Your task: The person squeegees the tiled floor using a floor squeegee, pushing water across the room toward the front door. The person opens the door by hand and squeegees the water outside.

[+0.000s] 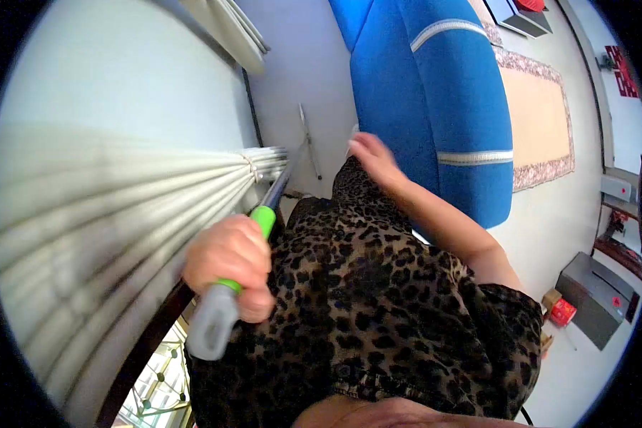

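Observation:
My left hand (228, 265) is closed around the handle of a mop (266, 217), with green grips and a grey end piece that has a hanging hole. The mop's metal pole runs down and away to a thin, flat head (307, 135) on the pale floor. My right hand (375, 158) hangs in front of me beside the blue sofa (392, 93), slightly blurred. Its fingers look loosely stretched, and nothing shows in them. Whether it touches the sofa I cannot tell.
Pale curtains (135, 185) hang close on the left, gathered by a tie. Pale floor (285, 85) lies between wall and sofa. Beyond the sofa is a peach rug (538, 114) with a patterned border. At the right stand a grey cabinet (595, 299) and a red container (563, 312).

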A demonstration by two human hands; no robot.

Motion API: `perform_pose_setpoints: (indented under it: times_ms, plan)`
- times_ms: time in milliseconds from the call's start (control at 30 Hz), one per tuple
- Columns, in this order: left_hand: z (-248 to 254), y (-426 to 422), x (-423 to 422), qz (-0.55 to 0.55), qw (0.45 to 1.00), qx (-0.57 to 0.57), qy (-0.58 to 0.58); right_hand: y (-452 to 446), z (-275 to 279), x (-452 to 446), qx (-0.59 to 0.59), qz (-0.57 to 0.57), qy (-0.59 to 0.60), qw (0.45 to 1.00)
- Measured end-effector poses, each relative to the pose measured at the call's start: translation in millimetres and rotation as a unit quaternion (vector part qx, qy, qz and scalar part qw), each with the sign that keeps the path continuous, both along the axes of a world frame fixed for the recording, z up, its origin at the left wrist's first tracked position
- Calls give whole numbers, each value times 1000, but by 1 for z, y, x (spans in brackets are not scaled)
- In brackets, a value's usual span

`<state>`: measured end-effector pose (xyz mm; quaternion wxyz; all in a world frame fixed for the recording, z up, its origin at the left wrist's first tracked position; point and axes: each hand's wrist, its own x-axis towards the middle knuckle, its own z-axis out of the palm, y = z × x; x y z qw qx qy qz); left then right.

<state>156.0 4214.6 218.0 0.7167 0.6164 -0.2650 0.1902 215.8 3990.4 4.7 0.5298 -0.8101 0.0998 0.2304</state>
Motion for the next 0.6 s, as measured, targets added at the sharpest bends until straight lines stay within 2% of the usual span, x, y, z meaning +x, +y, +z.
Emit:
perform_pose_setpoints:
  times_ms: [33, 67, 100, 133, 233, 267, 433, 467, 567, 600]
  plan:
    - [2, 0, -15, -11, 1000, 3, 24, 39, 18, -3, 145, -7, 189, 971]
    - [3, 3, -25, -45, 999, 18, 23, 66, -17, -10, 262, -40, 302, 916]
    - [5, 4, -34, -78, 996, 33, 25, 97, -10, -11, 315, -131, 403, 849]
    - [8, 7, -44, -94, 994, 42, 27, 123, -3, -15, 360, -220, 497, 758]
    - [6, 14, -73, -67, 996, 33, 40, 158, -63, -46, 308, -251, 407, 822]
    - [17, 20, -80, -113, 989, 84, 51, 160, -61, -53, 292, -241, 397, 836]
    - [-2, 8, -129, -8, 999, 29, 33, 152, -32, -52, 224, -154, 345, 898]
    - [-4, 4, -136, 9, 999, 27, 42, 149, -46, -47, 195, -135, 336, 912]
    - [-12, -10, -141, 7, 989, 128, 69, 138, -78, -18, 76, -42, 287, 954]
    - [-25, -19, -150, 46, 982, 145, 110, 136, -97, -8, 62, -37, 287, 955]
